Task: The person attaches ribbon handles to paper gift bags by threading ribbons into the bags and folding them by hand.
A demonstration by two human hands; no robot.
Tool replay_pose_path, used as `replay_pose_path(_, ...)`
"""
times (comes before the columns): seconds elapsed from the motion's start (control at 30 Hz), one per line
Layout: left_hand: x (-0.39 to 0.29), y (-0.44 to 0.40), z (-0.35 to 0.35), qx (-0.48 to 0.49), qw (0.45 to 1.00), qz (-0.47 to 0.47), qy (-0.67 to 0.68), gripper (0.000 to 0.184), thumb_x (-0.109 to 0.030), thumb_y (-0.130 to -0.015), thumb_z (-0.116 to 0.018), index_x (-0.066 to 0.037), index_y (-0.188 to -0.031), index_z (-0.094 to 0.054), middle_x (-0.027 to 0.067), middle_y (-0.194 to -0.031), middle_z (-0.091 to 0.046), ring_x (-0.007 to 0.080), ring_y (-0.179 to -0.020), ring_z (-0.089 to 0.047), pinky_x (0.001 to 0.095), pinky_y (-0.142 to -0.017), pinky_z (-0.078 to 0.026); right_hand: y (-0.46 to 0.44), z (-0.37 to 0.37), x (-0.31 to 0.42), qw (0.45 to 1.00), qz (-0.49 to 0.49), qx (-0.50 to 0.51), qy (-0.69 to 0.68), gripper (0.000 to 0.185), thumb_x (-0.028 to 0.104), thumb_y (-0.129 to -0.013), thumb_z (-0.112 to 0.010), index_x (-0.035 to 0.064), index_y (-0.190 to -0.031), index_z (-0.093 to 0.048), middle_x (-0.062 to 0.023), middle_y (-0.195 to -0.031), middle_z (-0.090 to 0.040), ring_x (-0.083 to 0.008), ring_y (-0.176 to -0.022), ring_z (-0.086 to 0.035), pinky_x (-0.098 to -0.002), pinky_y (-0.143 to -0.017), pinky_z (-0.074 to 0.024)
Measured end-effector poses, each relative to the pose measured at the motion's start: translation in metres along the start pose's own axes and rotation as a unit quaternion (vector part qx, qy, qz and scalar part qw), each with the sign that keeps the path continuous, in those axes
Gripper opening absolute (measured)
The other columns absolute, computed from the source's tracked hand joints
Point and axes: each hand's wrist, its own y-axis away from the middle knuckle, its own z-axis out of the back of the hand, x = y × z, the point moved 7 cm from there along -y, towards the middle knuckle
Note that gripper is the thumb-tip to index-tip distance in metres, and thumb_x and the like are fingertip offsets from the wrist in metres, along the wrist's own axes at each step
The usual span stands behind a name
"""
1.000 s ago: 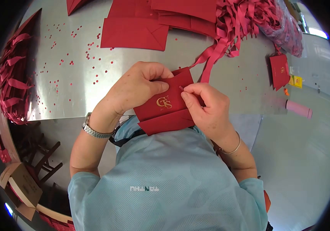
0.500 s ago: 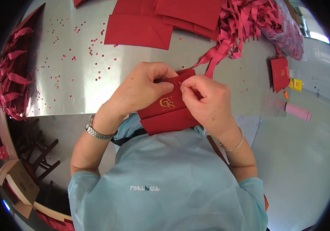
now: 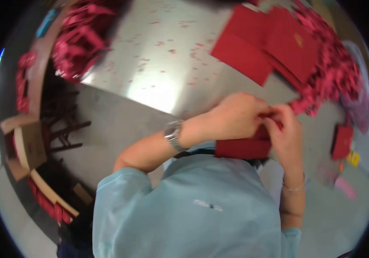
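The left hand (image 3: 241,115) lies back upward with fingers curled, its forearm (image 3: 148,150) slanting back from the wrist (image 3: 189,132) to a bent elbow (image 3: 124,162). Just beside it, the right hand (image 3: 288,131) turns inward, thumb and forefinger crooked toward the left fingertips; blur hides whether they touch. Behind the right hand, the right forearm (image 3: 293,201) runs nearly straight toward the body.

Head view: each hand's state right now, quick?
Left hand: closed at the red bag; exact grip unclear.
Right hand: closed in a pinch against the left; anything pinched is too blurred to tell.
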Motion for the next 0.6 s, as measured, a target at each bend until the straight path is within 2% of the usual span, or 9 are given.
replay_pose_path(0.07,-0.003,0.000,0.008,0.012,0.999,-0.002,0.032,0.023,-0.015,-0.084,-0.059,-0.001,-0.099,-0.070,0.0201,-0.087,-0.067,0.0384,-0.085,-0.064,0.0437,-0.077,-0.051,0.003,0.001,0.003,1.000,-0.017,-0.004,0.016,0.024,0.006,-0.081,-0.073,0.0023,-0.100,-0.059,-0.0146,-0.075,-0.066,-0.0276,-0.067,-0.066,-0.0354,-0.062,-0.0501)
replay_pose_path(0.1,-0.003,-0.001,0.008,0.045,0.997,0.023,0.056,0.023,-0.016,-0.085,-0.059,-0.001,-0.098,-0.070,0.0200,-0.088,-0.068,0.0376,-0.085,-0.064,0.0424,-0.078,-0.050,0.005,0.002,0.007,1.000,-0.005,0.002,0.008,0.024,0.006,-0.081,-0.073,0.0023,-0.100,-0.059,-0.0146,-0.075,-0.066,-0.0276,-0.067,-0.066,-0.0354,-0.062,-0.0501)
replay_pose_path(0.2,0.000,-0.011,0.010,0.055,0.995,0.036,0.076,0.023,-0.016,-0.086,-0.058,-0.002,-0.097,-0.071,0.0194,-0.089,-0.068,0.0364,-0.086,-0.064,0.0420,-0.078,-0.050,0.009,0.007,0.009,0.999,0.012,-0.012,0.048,0.027,0.005,-0.076,-0.076,0.0019,-0.095,-0.057,-0.0129,-0.071,-0.064,-0.0248,-0.061,-0.061,-0.0333,-0.060,-0.0485)
replay_pose_path(0.23,0.005,-0.014,0.009,0.047,0.995,0.042,0.072,0.023,-0.016,-0.086,-0.058,-0.002,-0.097,-0.071,0.0194,-0.089,-0.068,0.0364,-0.086,-0.064,0.0420,-0.078,-0.050,0.010,0.006,0.010,0.999,0.020,-0.006,0.043,0.027,0.005,-0.076,-0.076,0.0019,-0.095,-0.057,-0.0129,-0.071,-0.064,-0.0248,-0.061,-0.061,-0.0333,-0.060,-0.0485)
replay_pose_path(0.3,0.005,-0.020,-0.004,0.109,0.993,-0.026,0.042,0.022,-0.016,-0.086,-0.058,-0.004,-0.097,-0.072,0.0176,-0.090,-0.069,0.0332,-0.087,-0.065,0.0410,-0.078,-0.051,0.013,0.008,0.009,0.999,0.024,-0.020,0.037,0.028,0.005,-0.075,-0.078,0.0021,-0.094,-0.057,-0.0129,-0.071,-0.064,-0.0239,-0.060,-0.060,-0.0326,-0.059,-0.0480)
replay_pose_path(0.33,0.003,-0.022,-0.001,0.103,0.994,-0.021,0.040,0.022,-0.016,-0.086,-0.058,-0.004,-0.097,-0.072,0.0176,-0.090,-0.069,0.0332,-0.087,-0.065,0.0410,-0.078,-0.051,0.015,0.009,0.010,0.999,0.029,-0.019,0.041,0.028,0.006,-0.075,-0.078,0.0026,-0.093,-0.057,-0.0111,-0.070,-0.063,-0.0202,-0.060,-0.060,-0.0311,-0.059,-0.0475)
replay_pose_path(0.5,-0.004,-0.024,-0.008,0.203,0.977,0.038,0.059,0.022,-0.016,-0.084,-0.060,-0.006,-0.097,-0.074,0.0134,-0.090,-0.071,0.0271,-0.086,-0.066,0.0380,-0.078,-0.051,0.021,0.014,0.011,0.999,0.039,-0.021,0.023,0.028,0.006,-0.075,-0.079,0.0028,-0.092,-0.057,-0.0084,-0.069,-0.063,-0.0145,-0.062,-0.059,-0.0289,-0.058,-0.0473)
replay_pose_path(0.6,-0.008,-0.022,-0.006,0.191,0.979,0.022,0.067,0.021,-0.015,-0.082,-0.061,-0.005,-0.096,-0.073,0.0154,-0.089,-0.071,0.0286,-0.082,-0.066,0.0386,-0.077,-0.051,0.023,0.016,0.011,0.999,0.039,-0.022,0.022,0.027,0.006,-0.075,-0.079,0.0026,-0.092,-0.057,-0.0081,-0.070,-0.064,-0.0134,-0.063,-0.060,-0.0288,-0.059,-0.0481)
